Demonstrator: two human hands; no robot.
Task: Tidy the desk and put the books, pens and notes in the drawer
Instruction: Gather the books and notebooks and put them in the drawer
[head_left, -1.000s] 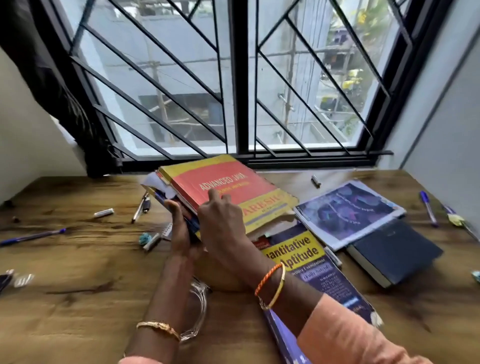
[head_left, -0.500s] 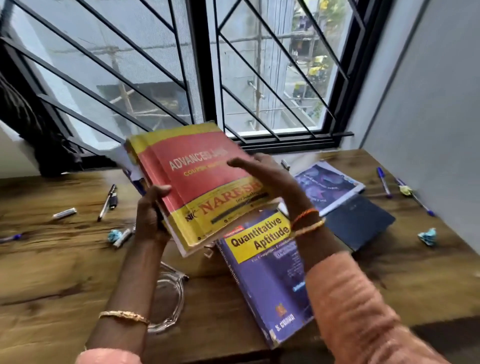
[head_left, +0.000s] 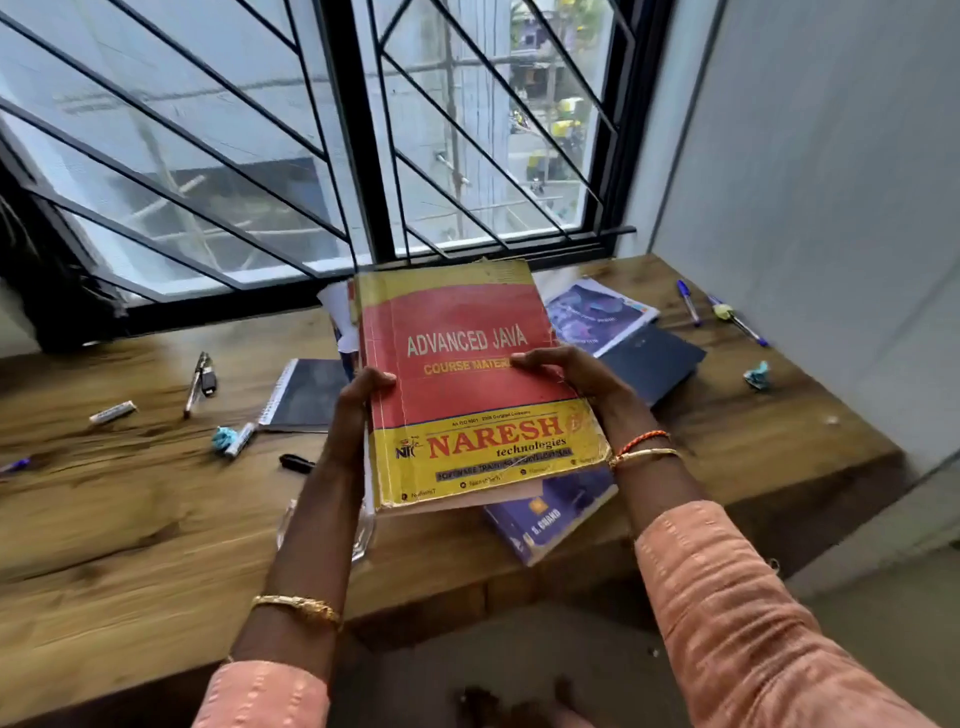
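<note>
Wooden desk (head_left: 130, 519) — scattered pens (head_left: 195, 384), books, red book (head_left: 467, 384) held above

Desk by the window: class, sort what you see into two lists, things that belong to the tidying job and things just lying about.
Belongs to the job:
red and yellow book, held by left hand and right hand
purple book
dark notebook
spiral notebook
blue pens

Just lying about:
crumpled blue scrap
clear glass dish
window grille
</note>
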